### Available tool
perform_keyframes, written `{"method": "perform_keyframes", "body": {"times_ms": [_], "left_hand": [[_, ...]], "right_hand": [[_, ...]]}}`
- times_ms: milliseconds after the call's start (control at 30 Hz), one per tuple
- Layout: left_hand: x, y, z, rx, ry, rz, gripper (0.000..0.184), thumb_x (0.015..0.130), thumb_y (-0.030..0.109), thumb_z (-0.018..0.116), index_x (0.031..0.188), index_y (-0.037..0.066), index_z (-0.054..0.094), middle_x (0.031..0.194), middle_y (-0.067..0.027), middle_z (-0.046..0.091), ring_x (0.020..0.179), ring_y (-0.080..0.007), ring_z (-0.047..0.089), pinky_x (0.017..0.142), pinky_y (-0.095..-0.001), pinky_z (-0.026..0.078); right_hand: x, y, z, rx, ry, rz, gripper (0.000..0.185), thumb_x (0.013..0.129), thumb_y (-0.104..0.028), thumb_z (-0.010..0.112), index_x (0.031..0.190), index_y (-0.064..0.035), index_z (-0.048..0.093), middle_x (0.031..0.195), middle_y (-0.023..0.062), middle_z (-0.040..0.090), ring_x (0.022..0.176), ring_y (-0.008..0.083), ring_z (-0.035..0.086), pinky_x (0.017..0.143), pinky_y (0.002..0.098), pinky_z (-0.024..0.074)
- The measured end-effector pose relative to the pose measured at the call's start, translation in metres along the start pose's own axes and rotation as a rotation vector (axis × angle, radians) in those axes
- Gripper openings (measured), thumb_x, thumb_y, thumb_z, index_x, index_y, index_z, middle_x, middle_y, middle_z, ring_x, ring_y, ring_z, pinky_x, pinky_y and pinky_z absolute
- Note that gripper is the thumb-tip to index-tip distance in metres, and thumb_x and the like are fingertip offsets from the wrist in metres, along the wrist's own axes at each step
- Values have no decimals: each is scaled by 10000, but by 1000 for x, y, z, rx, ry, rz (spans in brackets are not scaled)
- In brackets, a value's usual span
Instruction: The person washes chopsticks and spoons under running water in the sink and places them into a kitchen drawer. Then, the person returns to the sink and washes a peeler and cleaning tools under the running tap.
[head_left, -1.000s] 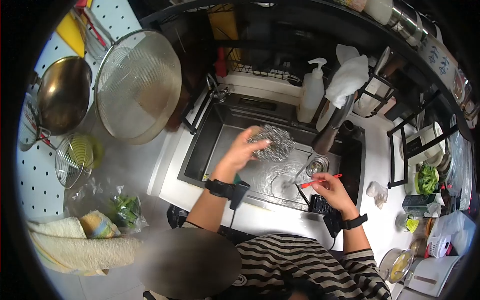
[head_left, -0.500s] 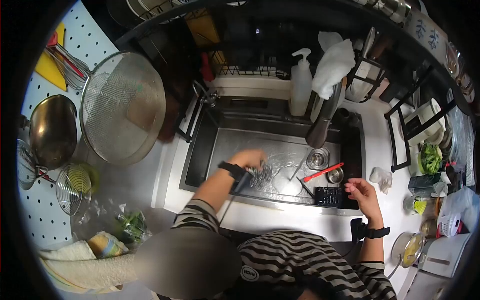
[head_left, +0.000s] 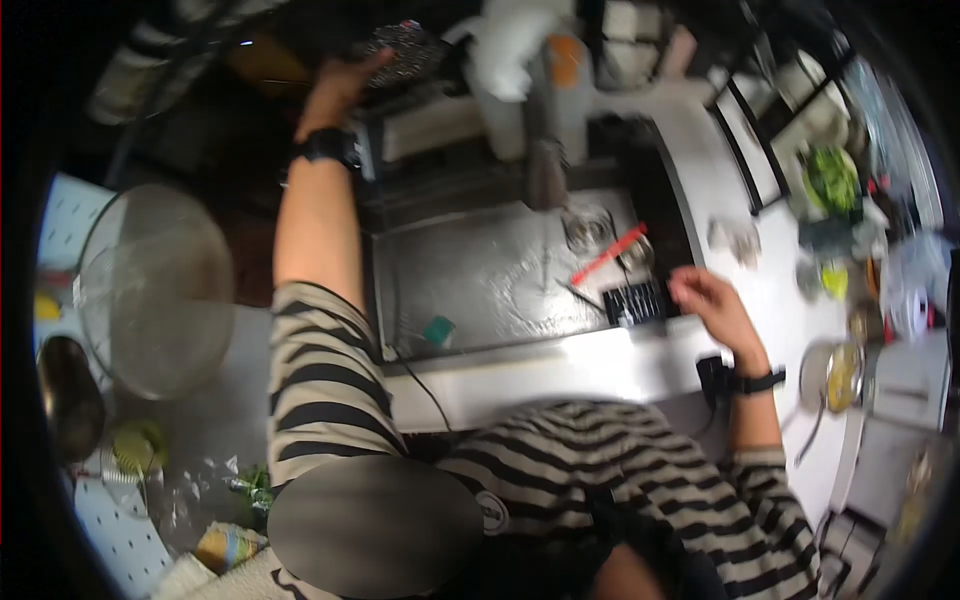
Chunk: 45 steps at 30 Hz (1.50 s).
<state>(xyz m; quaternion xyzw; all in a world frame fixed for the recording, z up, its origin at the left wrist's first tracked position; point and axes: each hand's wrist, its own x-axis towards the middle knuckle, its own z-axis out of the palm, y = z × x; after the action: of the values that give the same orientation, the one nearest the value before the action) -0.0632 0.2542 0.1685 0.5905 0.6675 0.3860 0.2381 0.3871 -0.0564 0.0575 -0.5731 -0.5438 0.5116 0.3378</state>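
Observation:
My left hand [head_left: 345,88] reaches up to the dark area behind the sink's back left corner. Its fingers are closed on a dark, shiny mesh-like piece [head_left: 405,55], too blurred to name exactly. Over the sink's right front edge hovers my right hand [head_left: 708,305], fingers loosely bent and nothing seen in them. Closest to it inside the sink [head_left: 450,270] is a small black slotted holder [head_left: 636,303]. A red-handled tool [head_left: 610,253] lies beside a small metal cup [head_left: 635,252]. On the wet sink floor, a green sponge [head_left: 438,330] lies near the front left.
A faucet [head_left: 546,170] and a pump bottle [head_left: 497,120] stand behind the sink. To the left is a large mesh strainer [head_left: 155,290]. A black rack [head_left: 750,150], a crumpled tissue [head_left: 735,240] and green leaves [head_left: 832,180] occupy the right counter.
My left hand has risen from the sink to its back left, carrying the mesh-like piece. The green sponge now shows. The view has shifted and blurred; my right hand stays near the sink's edge.

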Motion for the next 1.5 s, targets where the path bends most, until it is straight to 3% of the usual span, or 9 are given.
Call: {"method": "perform_keyframes", "body": {"times_ms": [67, 200, 400, 1000, 1067, 1133, 1200, 1333, 1500], "left_hand": [[14, -10, 26, 767, 425, 95, 1002, 598, 646, 648, 1265, -45, 363, 1234, -267, 415, 1202, -389, 347, 957, -451, 347], [-59, -15, 78, 115, 348, 483, 660, 703, 475, 655, 1140, 13, 473, 1063, -194, 511, 1049, -314, 456, 843, -417, 409], [-215, -52, 200, -1232, -669, -746, 277, 863, 172, 517, 1071, -10, 509, 976, -123, 584, 921, -232, 575, 779, -307, 482], [-300, -145, 109, -211, -487, -570, 238, 813, 286, 613, 977, 119, 575, 920, 8, 561, 835, -119, 550, 693, -254, 446], [-303, -163, 80, -305, -265, -647, 196, 839, 261, 582, 957, 105, 578, 895, 3, 574, 801, -101, 552, 672, -246, 454], [-305, -169, 50, -437, -82, -791, 182, 852, 244, 564, 956, 95, 575, 885, 3, 579, 776, -94, 553, 662, -238, 458], [-304, -176, 30, -406, -49, -821, 157, 865, 215, 543, 949, 86, 570, 881, -2, 583, 744, -85, 553, 642, -232, 465], [-278, -212, 27, -131, -367, -718, 231, 799, 213, 618, 933, 30, 571, 775, -22, 572, 659, -99, 557, 539, -219, 440], [-228, -258, 61, 661, -1131, -155, 414, 733, 249, 639, 1094, 68, 550, 1064, -132, 590, 1012, -304, 539, 827, -370, 427]], "right_hand": [[1, -5, -6, 30, 23, 81, 238, 853, -161, 573, 1027, 0, 559, 855, 1, 579, 736, 60, 502, 651, 203, 434], [27, 16, -27, -57, 49, 194, 261, 845, -197, 582, 1024, -7, 563, 806, 3, 569, 727, 68, 518, 632, 206, 443], [120, 73, -25, -695, -330, 56, 314, 782, -195, 635, 1020, -1, 566, 887, 114, 638, 821, 224, 602, 706, 314, 478], [207, 184, 122, -1313, -1169, 67, 356, 592, -233, 685, 896, -58, 624, 842, 112, 633, 825, 246, 597, 710, 377, 458], [227, 206, 152, -950, -1203, -319, 215, 742, -153, 573, 912, -24, 596, 876, 206, 611, 795, 234, 626, 685, 367, 505], [199, 133, 167, 203, -757, 636, 215, 862, -136, 493, 1009, 12, 544, 929, 190, 605, 826, 218, 625, 732, 325, 526], [205, 113, 173, 554, -767, 716, 237, 925, -115, 396, 1081, 37, 491, 992, 157, 591, 838, 219, 621, 730, 278, 535], [211, 112, 157, 637, -793, 672, 213, 903, -52, 408, 1066, 59, 488, 953, 153, 600, 838, 217, 623, 677, 264, 544], [197, 105, 139, -479, -778, -98, 341, 734, -183, 704, 953, 33, 556, 848, 88, 598, 759, 143, 563, 661, 263, 469]]}}
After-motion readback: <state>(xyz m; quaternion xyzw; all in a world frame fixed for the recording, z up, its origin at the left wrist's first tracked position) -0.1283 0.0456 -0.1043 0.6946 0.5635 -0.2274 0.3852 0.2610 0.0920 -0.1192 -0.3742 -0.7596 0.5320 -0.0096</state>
